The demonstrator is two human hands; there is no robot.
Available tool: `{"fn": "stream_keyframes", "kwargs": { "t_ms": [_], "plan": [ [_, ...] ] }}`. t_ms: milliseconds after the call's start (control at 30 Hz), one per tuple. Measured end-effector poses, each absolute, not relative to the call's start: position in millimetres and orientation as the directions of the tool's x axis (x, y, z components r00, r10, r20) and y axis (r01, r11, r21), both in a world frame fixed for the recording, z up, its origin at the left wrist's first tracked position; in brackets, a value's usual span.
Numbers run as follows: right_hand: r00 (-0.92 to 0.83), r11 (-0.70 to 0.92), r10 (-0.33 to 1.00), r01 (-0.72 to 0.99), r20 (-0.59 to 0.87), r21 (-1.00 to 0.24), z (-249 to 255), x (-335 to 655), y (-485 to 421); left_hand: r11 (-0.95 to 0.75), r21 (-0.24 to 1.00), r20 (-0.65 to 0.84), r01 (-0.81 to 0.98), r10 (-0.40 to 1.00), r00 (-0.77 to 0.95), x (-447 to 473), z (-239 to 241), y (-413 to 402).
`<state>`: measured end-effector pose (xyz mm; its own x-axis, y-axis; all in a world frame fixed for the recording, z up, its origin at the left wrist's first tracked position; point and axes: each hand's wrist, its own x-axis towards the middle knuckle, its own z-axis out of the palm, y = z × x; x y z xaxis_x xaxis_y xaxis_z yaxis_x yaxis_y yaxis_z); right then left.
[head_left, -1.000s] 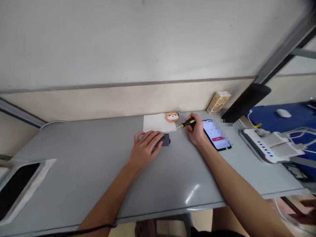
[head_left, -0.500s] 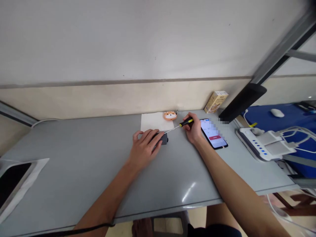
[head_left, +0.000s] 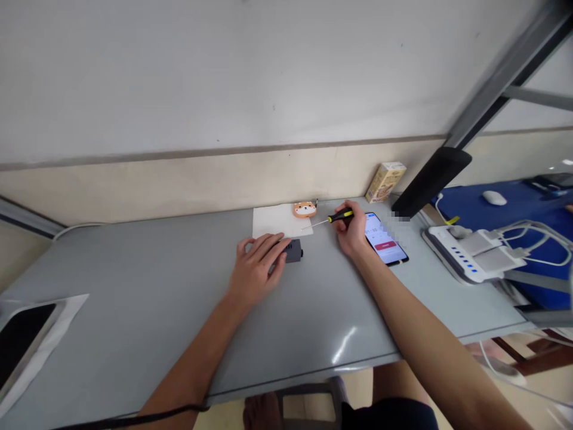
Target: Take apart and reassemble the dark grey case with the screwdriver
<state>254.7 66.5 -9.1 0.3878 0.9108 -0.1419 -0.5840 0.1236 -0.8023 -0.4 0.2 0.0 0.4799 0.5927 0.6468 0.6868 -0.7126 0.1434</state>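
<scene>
Under the fingers of my left hand point(head_left: 257, 266) lies a small dark grey box point(head_left: 294, 251) with slots on top and a black knob on its right end. My fingers and thumb close on its left part, which they hide. My right hand point(head_left: 351, 230) grips the black and yellow handle of a screwdriver point(head_left: 341, 215). Its thin shaft points left, with the tip over the edge of a white sheet of paper point(head_left: 273, 221), apart from the box. An orange animal-face case point(head_left: 305, 209) sits at the paper's back right corner.
A lit phone point(head_left: 385, 242) lies beside my right wrist. Further right are a white power strip point(head_left: 470, 263) with plugs and cables, a small carton point(head_left: 385, 182) and a black padded post point(head_left: 432, 179). A tablet-like device point(head_left: 27, 334) rests on the grey table point(head_left: 156, 286) at left.
The screwdriver tip has lifted away from the grey box, moving up and to the right of it. My left hand stays on the box, with more of its top showing.
</scene>
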Motion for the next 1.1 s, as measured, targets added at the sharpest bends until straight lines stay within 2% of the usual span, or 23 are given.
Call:
{"fn": "stream_keyframes", "kwargs": {
  "t_ms": [67,167,300,400,600,833,900,1000,1100],
  "plan": [
    [0.390,0.125,0.911,-0.576,-0.137,-0.808,-10.2,254.5,66.5,-0.688,0.258,0.675,0.679,0.631,0.382,-4.6,0.0,3.4],
    [0.390,0.129,0.912,-0.565,-0.126,-0.815,-11.3,253.5,65.8,-0.622,0.494,0.657,0.608,0.725,0.209,-9.5,-0.1,8.8],
    [0.403,0.138,0.908,-0.542,-0.112,-0.829,-9.9,251.5,62.5,-0.476,0.758,0.497,0.447,0.864,0.078,-11.6,-2.3,14.2],
    [0.435,0.164,0.897,-0.503,-0.084,-0.849,-5.0,250.2,59.3,-0.360,0.860,0.367,0.361,0.929,0.051,-13.1,-4.9,17.3],
    [0.459,0.196,0.888,-0.396,-0.009,-0.897,6.0,247.3,54.4,-0.325,0.884,0.301,0.336,0.946,0.124,-26.8,-2.6,22.6],
    [0.595,0.285,0.797,-0.217,0.105,-0.934,19.4,245.6,42.0,-0.412,0.817,0.215,0.404,0.867,0.450,-39.7,5.9,15.5],
    [0.602,0.326,0.783,-0.182,0.157,-0.928,25.4,247.2,38.4,-0.428,0.794,0.236,0.433,0.872,0.428,-36.8,2.3,14.9],
    [0.575,0.417,0.760,-0.077,0.302,-0.906,32.4,247.1,32.0,-0.396,0.824,0.260,0.406,0.900,0.350,-30.9,-5.5,17.5],
    [0.468,0.484,0.758,0.063,0.454,-0.873,34.5,238.1,19.8,-0.349,0.844,0.244,0.408,0.926,0.288,-27.7,-11.2,21.2]
  ]
}}
